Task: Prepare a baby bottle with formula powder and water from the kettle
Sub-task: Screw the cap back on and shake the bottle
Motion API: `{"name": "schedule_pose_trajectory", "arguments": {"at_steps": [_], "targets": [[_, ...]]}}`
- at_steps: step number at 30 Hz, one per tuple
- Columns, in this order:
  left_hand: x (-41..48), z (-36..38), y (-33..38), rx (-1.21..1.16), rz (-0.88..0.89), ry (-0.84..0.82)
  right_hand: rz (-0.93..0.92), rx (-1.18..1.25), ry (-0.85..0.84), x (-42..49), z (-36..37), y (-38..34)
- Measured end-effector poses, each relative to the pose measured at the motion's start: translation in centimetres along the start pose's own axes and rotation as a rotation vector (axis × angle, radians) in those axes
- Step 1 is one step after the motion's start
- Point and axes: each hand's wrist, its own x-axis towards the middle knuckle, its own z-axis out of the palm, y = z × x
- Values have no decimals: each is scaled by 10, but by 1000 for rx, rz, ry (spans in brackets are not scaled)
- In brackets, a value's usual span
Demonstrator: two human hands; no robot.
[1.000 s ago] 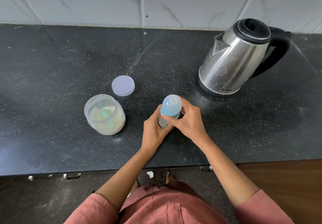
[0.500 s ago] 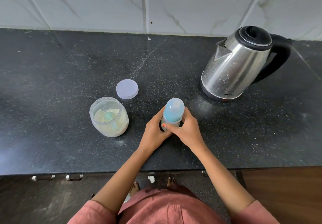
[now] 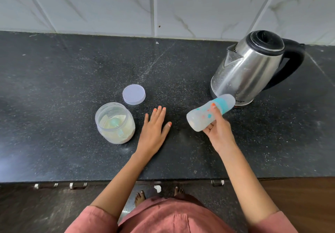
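Teal-collared bottle (image 3: pixel 199 119), tilted, right hand (image 3: pixel 220 132) fingers (image 3: pixel 215 111) wrapped round it

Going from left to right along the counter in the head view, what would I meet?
Open formula jar → left hand, flat on the counter → baby bottle, tilted in the right hand → steel kettle.

The capped baby bottle (image 3: pixel 199 117), clear with a teal collar, lay tilted in the right hand (image 3: pixel 217 131), cap just in front of the upright steel kettle (image 3: pixel 243 73). Well left of the kettle stood the open powder jar (image 3: pixel 115 124), its lid (image 3: pixel 133 97) flat beside it.
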Motion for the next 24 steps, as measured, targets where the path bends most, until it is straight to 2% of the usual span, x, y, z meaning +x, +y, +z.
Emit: {"name": "schedule_pose_trajectory", "arguments": {"at_steps": [3, 8, 10, 13, 15, 18, 19, 22, 24], "targets": [[8, 6, -3, 214, -58, 3, 165, 197, -69, -8, -2, 1], [11, 17, -10, 339, -54, 9, 310, 221, -182, -23, -2, 9], [10, 21, -13, 370, -57, -17, 247, 134, -197, -27, -2, 10], [9, 22, -13, 384, -72, -19, -37, -77, -94, -24, -6, 2], [10, 22, -13, 379, -73, -17, -159, -47, -28, -19, -8, -8], [11, 23, -12, 360, -62, -2, -148, 175, 40, -16, -9, -11], [11, 23, -12, 357, -57, 4, -137, 134, 31, -17, -9, -7], [10, 25, -13, 366, -45, 16, -128, -266, -92, -30, -9, 12], [10, 25, -14, 372, -39, 23, -153, -352, -106, -31, -10, 13]]}}
